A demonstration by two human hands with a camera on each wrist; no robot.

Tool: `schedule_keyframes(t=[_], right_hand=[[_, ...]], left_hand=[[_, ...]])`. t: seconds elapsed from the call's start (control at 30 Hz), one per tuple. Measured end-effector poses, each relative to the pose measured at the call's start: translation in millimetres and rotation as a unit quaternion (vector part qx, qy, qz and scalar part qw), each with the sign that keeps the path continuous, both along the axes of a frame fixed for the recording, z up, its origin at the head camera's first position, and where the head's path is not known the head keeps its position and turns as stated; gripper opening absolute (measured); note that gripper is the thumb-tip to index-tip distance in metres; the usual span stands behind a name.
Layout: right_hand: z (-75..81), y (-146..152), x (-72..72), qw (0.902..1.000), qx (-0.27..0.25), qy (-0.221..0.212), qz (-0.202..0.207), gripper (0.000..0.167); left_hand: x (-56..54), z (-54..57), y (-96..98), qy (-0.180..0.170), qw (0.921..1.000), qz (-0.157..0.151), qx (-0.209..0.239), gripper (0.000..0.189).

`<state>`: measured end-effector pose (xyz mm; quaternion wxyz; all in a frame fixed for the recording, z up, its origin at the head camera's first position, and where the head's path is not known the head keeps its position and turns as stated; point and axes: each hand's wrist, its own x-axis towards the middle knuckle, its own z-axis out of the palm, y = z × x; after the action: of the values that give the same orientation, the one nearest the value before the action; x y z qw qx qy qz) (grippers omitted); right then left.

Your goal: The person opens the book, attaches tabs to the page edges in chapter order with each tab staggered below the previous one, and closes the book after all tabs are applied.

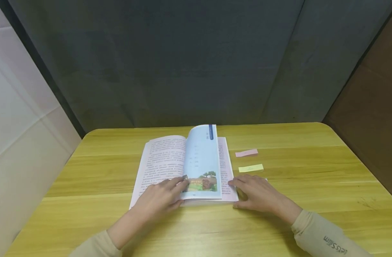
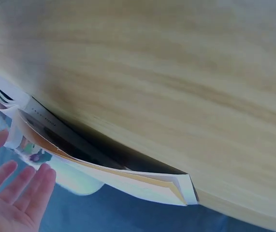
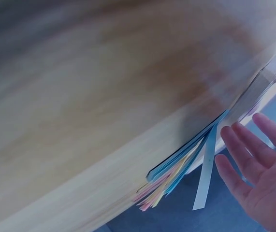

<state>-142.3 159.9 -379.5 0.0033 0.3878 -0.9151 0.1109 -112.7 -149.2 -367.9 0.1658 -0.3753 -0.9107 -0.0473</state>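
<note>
An open book lies on the wooden table, its left side covered in printed text. One light-blue page, with a landscape picture along its bottom, is partly raised and curves over the right side. My left hand rests on the lower left page, fingertips beside the picture near the gutter. Its fingers look extended in the left wrist view, where the book's edge sags open. At the book's lower right edge is my right hand, fingertips close to the page margin. Blue sticky strips fan out beside its straight fingers.
A pink sticky strip pad and a yellow one lie to the right of the book. Behind the table's far edge hangs a dark grey cloth, with a white cloth at left and a brown panel at right.
</note>
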Motion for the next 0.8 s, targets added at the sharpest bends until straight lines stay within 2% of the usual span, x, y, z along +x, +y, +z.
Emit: schedule_keyframes(t=[0.33, 0.6, 0.8], right_hand=[[0.2, -0.4, -0.3, 1.0, 0.003, 0.004, 0.0, 0.06], [0.1, -0.7, -0.2, 1.0, 0.0, 0.008, 0.003, 0.06], [-0.1, -0.5, -0.1, 0.9999, 0.003, 0.01, 0.006, 0.06]], left_hand=[[2.4, -0.6, 0.5, 0.049, 0.9987, -0.01, 0.013, 0.057], [2.9, 3.0, -2.7, 0.077, 0.9964, -0.012, 0.032, 0.059], [3.2, 7.3, -5.1, 0.077, 0.9968, -0.023, 0.005, 0.071]])
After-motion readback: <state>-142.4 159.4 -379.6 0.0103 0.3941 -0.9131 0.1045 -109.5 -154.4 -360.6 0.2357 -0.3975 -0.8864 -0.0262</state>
